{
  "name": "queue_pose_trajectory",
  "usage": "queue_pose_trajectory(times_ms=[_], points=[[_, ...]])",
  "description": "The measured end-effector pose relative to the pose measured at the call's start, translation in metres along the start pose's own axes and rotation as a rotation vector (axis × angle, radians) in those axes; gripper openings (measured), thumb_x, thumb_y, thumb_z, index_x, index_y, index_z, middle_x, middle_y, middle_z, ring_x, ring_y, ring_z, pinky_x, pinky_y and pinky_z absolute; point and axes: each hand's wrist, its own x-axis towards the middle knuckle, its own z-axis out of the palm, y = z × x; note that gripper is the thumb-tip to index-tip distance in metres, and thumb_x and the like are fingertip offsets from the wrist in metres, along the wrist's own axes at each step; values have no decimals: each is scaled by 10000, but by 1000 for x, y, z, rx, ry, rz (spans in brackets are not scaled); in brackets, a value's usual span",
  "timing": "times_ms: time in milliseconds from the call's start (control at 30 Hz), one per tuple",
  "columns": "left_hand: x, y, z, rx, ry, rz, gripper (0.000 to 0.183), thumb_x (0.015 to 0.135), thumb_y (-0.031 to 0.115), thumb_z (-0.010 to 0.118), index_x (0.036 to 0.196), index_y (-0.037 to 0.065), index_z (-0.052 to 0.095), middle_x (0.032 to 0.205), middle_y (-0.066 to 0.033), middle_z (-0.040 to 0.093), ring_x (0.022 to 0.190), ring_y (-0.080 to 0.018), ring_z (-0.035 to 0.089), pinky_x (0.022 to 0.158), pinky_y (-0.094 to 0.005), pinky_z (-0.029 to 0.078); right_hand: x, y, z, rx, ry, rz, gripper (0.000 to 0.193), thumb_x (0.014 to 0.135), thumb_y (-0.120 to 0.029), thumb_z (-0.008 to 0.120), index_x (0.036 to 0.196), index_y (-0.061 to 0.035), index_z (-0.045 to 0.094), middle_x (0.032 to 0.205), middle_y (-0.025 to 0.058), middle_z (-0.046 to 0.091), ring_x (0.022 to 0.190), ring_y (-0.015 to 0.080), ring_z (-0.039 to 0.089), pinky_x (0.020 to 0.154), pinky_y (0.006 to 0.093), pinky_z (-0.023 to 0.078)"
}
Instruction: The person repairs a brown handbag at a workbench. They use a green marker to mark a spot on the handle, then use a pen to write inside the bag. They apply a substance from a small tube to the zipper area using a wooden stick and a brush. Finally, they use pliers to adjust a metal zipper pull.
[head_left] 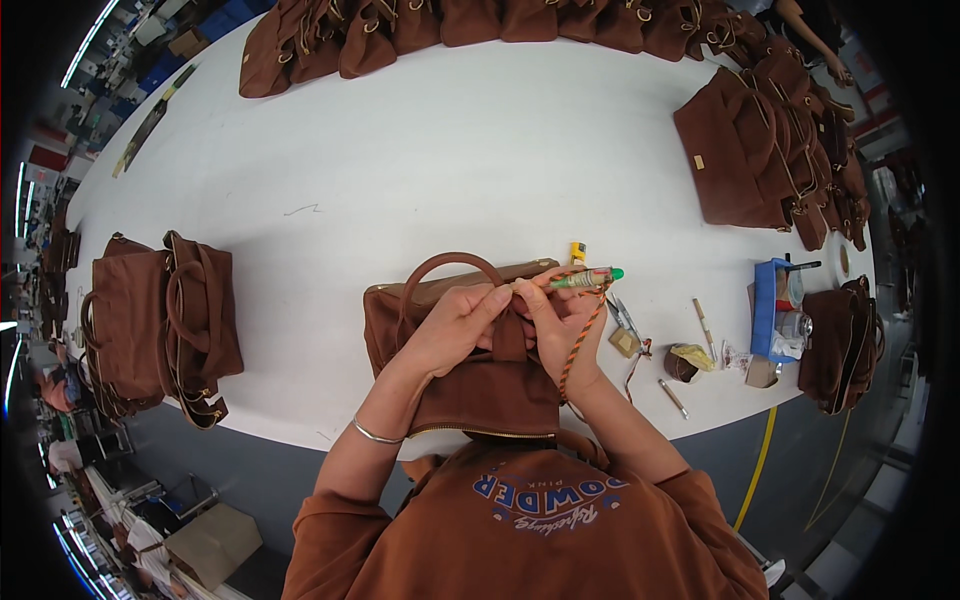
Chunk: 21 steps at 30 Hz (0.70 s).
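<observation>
In front of me on the table lies a brown handbag (465, 395) with a rounded handle (452, 258) and a gold zip along its near edge. My left hand (462, 325) is closed, thumb and finger pinching at the upper end of the bag's brown strap (510, 340). Fingertip to fingertip with it, my right hand (565, 325) is closed too. It holds a slim pen-like tool (588, 279) with a green end, and a twisted orange-and-dark cord (580, 345) hangs down along my wrist. What exactly lies between the fingertips is too small to tell.
More brown handbags stand at the left (165, 320), the far edge (415, 30) and the right (735, 150). A yellow-and-black small item (578, 252), tweezers (624, 315), a wax-like block (625, 343), a small brown cup (683, 365) and a blue box (768, 310) lie to my right.
</observation>
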Motion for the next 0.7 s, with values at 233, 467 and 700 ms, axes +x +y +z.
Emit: queue_pose_trajectory(times_ms=[233, 467, 700], points=[[-2, 13, -2, -123, -125, 50, 467, 1039, 436, 420, 1089, 26, 639, 960, -98, 722, 846, -90, 681, 575, -181, 439, -8, -25, -11, -19, 1, -250, 144, 898, -40, 685, 973, 10, 573, 849, 94, 682, 711, 131, 661, 583, 241, 543], [-2, 13, 1, -160, -102, -26, 644, 1023, 549, 337, 1142, -17, 618, 930, -137, 707, 861, -188, 703, 727, -267, 559, 11, -29, -24, 183, -5, -22, 120, 922, -79, 658, 950, -7, 566, 845, 136, 705, 813, 192, 710, 603, 268, 579], [0, 14, 1, -251, -132, -16, 744, 999, 613, 309, 1195, -54, 574, 949, -176, 697, 870, -231, 712, 764, -326, 592, 10, -10, -22, 222, -97, 103, 135, 934, -143, 658, 965, -12, 648, 860, 107, 717, 807, 156, 703, 619, 242, 542]])
